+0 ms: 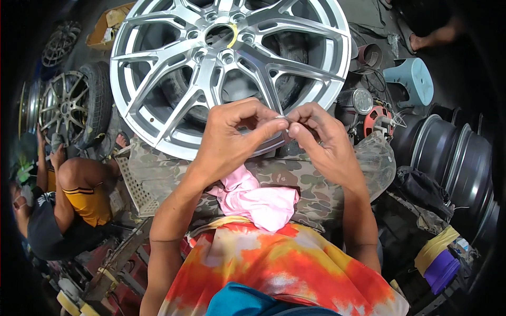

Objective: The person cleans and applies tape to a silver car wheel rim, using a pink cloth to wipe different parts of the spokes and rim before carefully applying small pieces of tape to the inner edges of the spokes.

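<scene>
Your left hand (232, 126) was pinched narrow, thumb against finger, on a tiny pale bit (280, 117). With twelve at the top of your view, the bit was near the middle, a little toward one o'clock. It was too small to tell what it was. Your right hand (329, 150) was just beside your left, on its three o'clock side. Its thumb and finger were bent in close to the bit, but I could not tell if they held it too.

The big silver wheel (206, 76) was at twelve o'clock, face up, with lots of forked arms and a round hole in the middle. Your fingers were in front of its bottom edge, and I could not tell if they touched it.

At six o'clock, below your hands, a pink cloth (258, 203) was bunched up on a spotty green and brown cloth (321, 184). Below that was your red, orange and white shirt (263, 263).

A light blue stool (416, 79) was at two o'clock. Dark wheels (443, 152) were lined up at three. Between eight and nine, another person (47, 226) in yellow shorts sat low. A black tire (98, 105) was at about ten.
</scene>
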The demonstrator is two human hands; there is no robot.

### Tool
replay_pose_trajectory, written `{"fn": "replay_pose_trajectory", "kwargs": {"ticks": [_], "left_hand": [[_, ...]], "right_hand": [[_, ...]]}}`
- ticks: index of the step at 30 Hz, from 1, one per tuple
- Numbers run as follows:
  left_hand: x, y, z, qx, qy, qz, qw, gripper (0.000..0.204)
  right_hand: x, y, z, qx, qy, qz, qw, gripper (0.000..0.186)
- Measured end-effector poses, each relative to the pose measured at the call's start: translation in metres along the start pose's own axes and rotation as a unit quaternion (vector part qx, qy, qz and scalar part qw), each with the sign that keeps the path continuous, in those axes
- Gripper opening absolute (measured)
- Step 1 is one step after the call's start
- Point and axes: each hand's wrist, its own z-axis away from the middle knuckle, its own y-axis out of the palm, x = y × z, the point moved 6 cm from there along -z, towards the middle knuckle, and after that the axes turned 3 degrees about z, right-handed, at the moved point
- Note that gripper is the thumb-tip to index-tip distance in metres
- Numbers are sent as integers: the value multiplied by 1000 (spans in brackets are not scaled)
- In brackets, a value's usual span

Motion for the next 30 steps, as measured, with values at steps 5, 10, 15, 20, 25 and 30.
{"fn": "replay_pose_trajectory", "kwargs": {"ticks": [5,10,15,20,25,30], "left_hand": [[22,-46,12,-132,-61,79,986,11],[18,-43,16,-51,-87,-13,995,21],[33,-3,9,5,31,-49,998,20],[27,8,1,-10,42,-93,995,23],[31,12,-7,30,12,-158,987,28],[34,14,-10,32,22,-165,986,28]], "right_hand": [[-8,7,-33,-10,16,56,998,17],[-36,-14,-52,-95,62,120,986,18],[-46,-7,-64,-85,75,88,990,17],[-47,0,-72,-54,108,53,991,15],[-50,0,-73,-57,113,86,988,13],[-55,-1,-74,-54,129,74,987,13]]}}
